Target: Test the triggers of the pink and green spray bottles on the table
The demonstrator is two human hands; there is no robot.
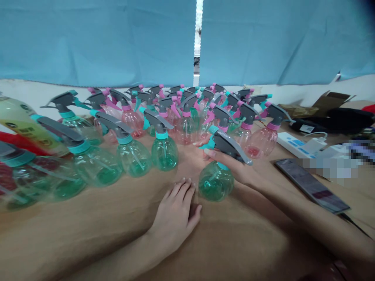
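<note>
Blue cloth (96,43) hangs behind a tan surface (88,210). A round, clear green plastic bottle (216,183) stands on it. The right hand (234,166) grips a gray and teal spray top (227,145) just above the bottle, with the fingers curled around it. The left hand (174,212) lies flat near the bottle, its fingers close together. Many clear pink and green spray bottles (187,128) stand behind.

Tan tabletop (88,212) with green and pink spray bottles (164,154), white power strip (295,144), dark smartphone (312,185)
</note>
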